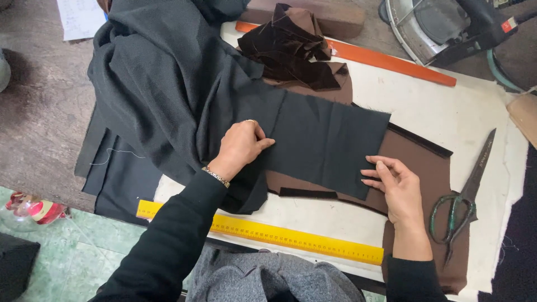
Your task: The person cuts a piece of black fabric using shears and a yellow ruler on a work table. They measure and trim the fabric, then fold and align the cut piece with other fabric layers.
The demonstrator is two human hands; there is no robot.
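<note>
Head view: both hands rest flat on a strip of black fabric (321,142) spread across the middle of the worktop (442,106).

The left hand (241,146) presses down where the strip joins the bunched mass of the same black cloth (162,84) piled toward the far left corner. Its grip is not closed on anything; the fingers lie extended on the cloth, seemingly to pin it so it cannot slide.

The right hand (396,187) sits at the strip's near right corner with fingers spread wide, fingertips on the edge, holding nothing. That looks like smoothing the strip against the brown fabric (419,162) lying under it.

A yellow ruler (279,235) lies along the near edge, within reach of either hand. Green-handled scissors (464,196) lie shut just right of the right hand, blades pointing toward the far edge. An orange straightedge (386,60) runs along the far side, with crumpled dark brown velvet pieces (293,47) beside it. An iron (442,25) stands at the far right corner, well apart from the cloth.
</note>
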